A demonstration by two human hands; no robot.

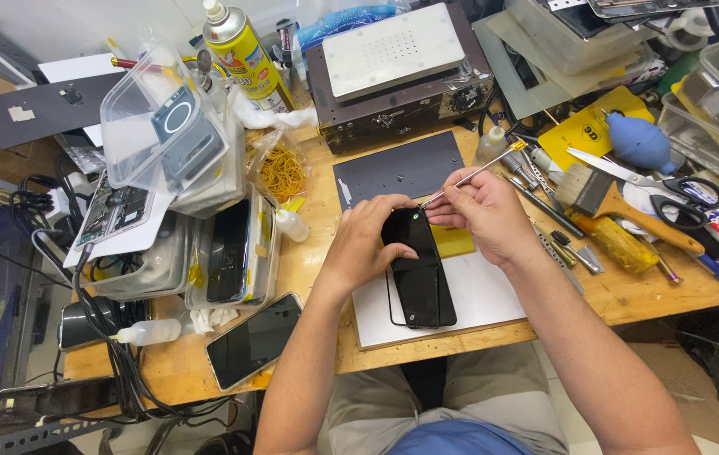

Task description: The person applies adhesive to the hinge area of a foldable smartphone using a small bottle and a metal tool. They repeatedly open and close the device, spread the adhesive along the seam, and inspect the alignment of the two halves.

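A: Status on hands?

B: Left hand (365, 244) clamped over the upper left edge of the black phone (419, 270), fingers curled across the glass, thumb underneath or at the side, hard to tell which. Right hand (484, 215) pinched narrow on a thin metal pry tool (471, 175), tip touching the phone's top edge, yellow-tipped end pointing up and away toward the back of the bench.

A: Phone location?

B: Lying lengthwise on the white mat (494, 295) at the front middle of the wooden bench (317, 253), top end lifted slightly onto a yellow pad (454, 242). Dark work plate (402, 168) just behind. Thin black frame or gasket outline showing beside the lower left edge; can't tell if attached.

A: Handling?

B: Likely light, stiff, slick glass face. Fragile: thin panel, probably cracks if flexed or levered hard at one spot. Best gripped by the long side edges, not the face; flat support under the body while prying. Tool tip sharp, slip risk toward the left fingers sitting close by.

A: Clutter nearby?

B: Plenty. Second phone (254, 339) face up near the left front, well apart. Small squeeze bottle (292, 224) left of the hands. Brush (604, 202), scissors (671, 190) and blue air blower (642, 141) to the right. Spray can (246, 55) and heating plate unit (397, 72) at the back. Clear plastic boxes (166, 135) stacked at left.
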